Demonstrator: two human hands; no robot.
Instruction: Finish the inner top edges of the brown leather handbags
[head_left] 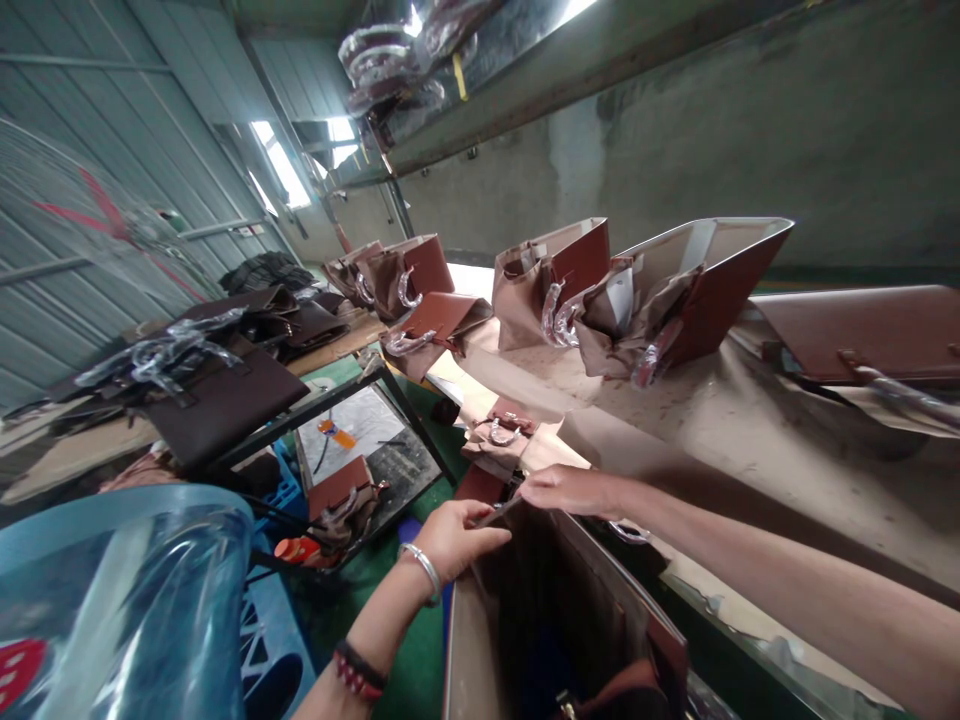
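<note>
A brown bag stands open at the bottom centre, its dark inside facing up. My left hand, with a silver bangle at the wrist, pinches the bag's far top edge between thumb and fingers. Just to its right, my right hand is closed on the same edge, with the fingertips partly hidden. Past my hands lies a small brown bag with a plastic-wrapped handle.
Several brown bags stand on the long table along the wall. Dark bags are piled at the left. A metal-framed stand is left of centre. A large blue translucent container fills the lower left, near a fan.
</note>
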